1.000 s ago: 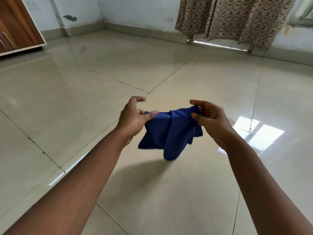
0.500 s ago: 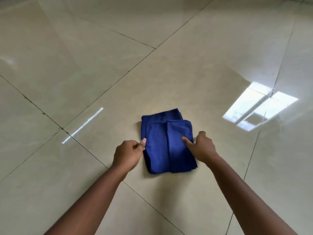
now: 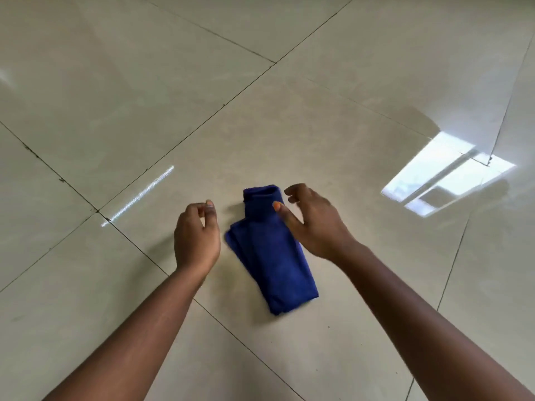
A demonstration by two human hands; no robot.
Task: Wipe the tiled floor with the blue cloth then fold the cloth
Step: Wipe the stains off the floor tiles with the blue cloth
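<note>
The blue cloth lies folded into a narrow strip on the glossy beige tiled floor, its long side running from the far middle toward the near right. My left hand hovers just left of the cloth, fingers loosely curled, holding nothing. My right hand hangs over the cloth's far right edge with fingers relaxed and spread; it covers part of that edge, and I cannot tell if it touches the fabric.
Dark grout lines cross the floor diagonally. A bright window reflection lies on the tiles at the right, and a thin streak of light at the left.
The cloth went from held in the air to lying on the floor, then was folded narrower. Both hands have let go and lifted off it. The camera tilted down.
</note>
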